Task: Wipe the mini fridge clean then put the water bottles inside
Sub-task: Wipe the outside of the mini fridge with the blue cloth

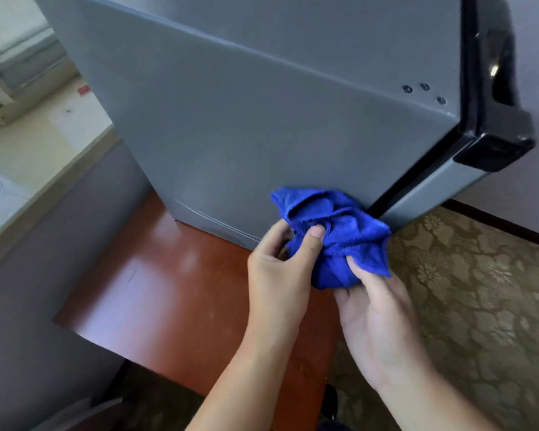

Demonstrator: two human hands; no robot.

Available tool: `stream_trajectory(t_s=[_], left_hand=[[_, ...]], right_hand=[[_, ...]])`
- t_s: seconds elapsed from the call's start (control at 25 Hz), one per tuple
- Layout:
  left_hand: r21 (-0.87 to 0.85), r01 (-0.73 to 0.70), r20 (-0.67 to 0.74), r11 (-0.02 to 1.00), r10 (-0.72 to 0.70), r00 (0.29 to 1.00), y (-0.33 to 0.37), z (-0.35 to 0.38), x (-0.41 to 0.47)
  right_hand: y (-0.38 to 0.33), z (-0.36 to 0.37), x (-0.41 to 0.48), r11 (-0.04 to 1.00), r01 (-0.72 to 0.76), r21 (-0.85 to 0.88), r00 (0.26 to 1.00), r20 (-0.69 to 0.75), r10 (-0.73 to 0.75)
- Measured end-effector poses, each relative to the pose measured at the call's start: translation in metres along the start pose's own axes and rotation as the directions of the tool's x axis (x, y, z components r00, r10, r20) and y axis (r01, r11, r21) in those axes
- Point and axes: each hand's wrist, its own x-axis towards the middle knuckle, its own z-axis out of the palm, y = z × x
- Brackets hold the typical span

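both the left hand [277, 262] and right hand [377, 312] bunch the blue cloth [333, 237]. the mini fridge [262, 119] side panel lies just beyond, the cloth at its lower front corner.

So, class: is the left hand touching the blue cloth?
Touching. The head view shows the left hand with its thumb pressed into the bunched blue cloth, fingers tucked behind it; the right hand pinches it too.

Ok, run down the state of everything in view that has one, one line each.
mini fridge: upright on the wooden stand, door shut.
fridge door: closed against its black seal.
blue cloth: bunched up, held at the fridge's lower side by the door edge.
left hand: gripping the cloth, thumb on top.
right hand: holding the cloth from below.
wooden stand: bare, glossy, bearing the fridge.
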Motion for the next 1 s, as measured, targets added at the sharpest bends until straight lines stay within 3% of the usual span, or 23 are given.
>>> stream_trajectory(t_s=[0.12, 0.2, 0.32, 0.48, 0.6, 0.72, 0.88, 1.0], left_hand=[[0.012, -0.052, 0.053, 0.999, 0.051, 0.997, 0.017, 0.007, 0.000], [0.026, -0.038, 0.050, 0.999, 0.037, 0.998, 0.004, 0.011, 0.000], [0.034, 0.017, -0.019, 0.999, -0.016, 1.000, -0.036, 0.014, 0.001], [0.058, 0.193, -0.175, 0.980, -0.180, 0.968, -0.108, 0.002, 0.015], [0.090, 0.326, -0.262, 0.941, -0.293, 0.919, -0.160, -0.016, 0.035], [0.109, 0.382, -0.255, 0.918, -0.345, 0.903, -0.188, -0.030, 0.047], [0.062, 0.390, -0.251, 0.919, -0.364, 0.897, -0.192, -0.034, 0.051], [-0.075, 0.390, -0.233, 0.918, -0.397, 0.888, -0.168, -0.041, 0.056]], right_hand=[[0.002, 0.007, -0.003, 0.984, 0.165, -0.073, 0.979, -0.109, -0.172], [0.021, -0.004, 0.011, 0.974, 0.166, -0.152, 0.942, -0.268, -0.202], [0.047, -0.030, 0.038, 0.984, 0.082, -0.160, 0.898, -0.417, -0.142], [0.093, -0.080, 0.076, 0.973, -0.125, -0.192, 0.814, -0.581, -0.010], [0.128, -0.105, 0.100, 0.944, -0.296, -0.142, 0.761, -0.633, 0.143], [0.141, -0.118, 0.108, 0.912, -0.402, -0.079, 0.706, -0.661, 0.254], [0.134, -0.122, 0.106, 0.914, -0.403, -0.037, 0.715, -0.636, 0.289], [0.112, -0.093, 0.093, 0.941, -0.329, 0.080, 0.778, -0.542, 0.318]])
